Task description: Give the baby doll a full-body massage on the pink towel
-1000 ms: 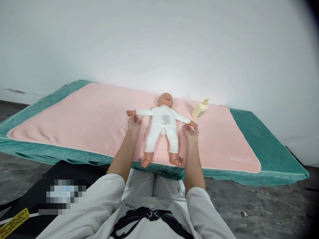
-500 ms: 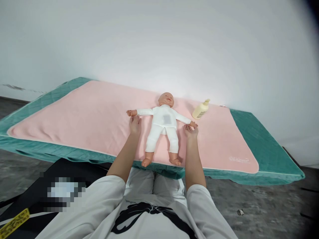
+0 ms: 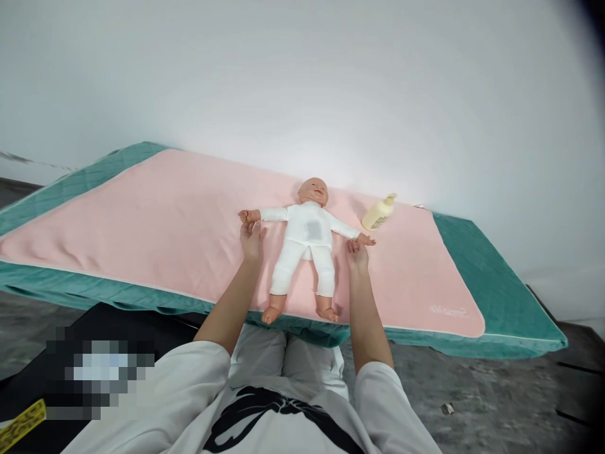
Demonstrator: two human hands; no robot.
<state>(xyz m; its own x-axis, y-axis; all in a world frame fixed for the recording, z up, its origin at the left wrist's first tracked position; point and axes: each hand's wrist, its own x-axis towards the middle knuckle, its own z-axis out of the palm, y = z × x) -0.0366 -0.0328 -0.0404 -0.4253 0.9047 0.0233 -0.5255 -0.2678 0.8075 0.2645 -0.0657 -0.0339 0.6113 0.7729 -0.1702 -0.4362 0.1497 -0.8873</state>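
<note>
A baby doll (image 3: 309,228) in a white long-sleeved top and white trousers lies face up, arms spread and feet toward me. My left hand (image 3: 253,241) is just below the doll's hand on the left side, its fingertips at the wrist and its thumb held apart. On the other side, my right hand (image 3: 358,253) has its fingers curled against the wrist at the sleeve's end; the doll's small hand sticks out beyond them. Beneath the doll is a pink mat (image 3: 198,208). A pale yellow pump bottle (image 3: 378,213) lies tilted near the doll's arm on the right.
Under the mat, a green quilted cover (image 3: 491,271) spreads over the table, which stands against a white wall (image 3: 302,82). A black item (image 3: 127,321) with a blurred patch is at the lower left. A small scrap (image 3: 447,408) lies on the grey floor.
The view has shifted slightly. My right fingers sit nearer the doll's sleeve end, and more of the doll's hand shows past them. My left thumb stands further apart.
</note>
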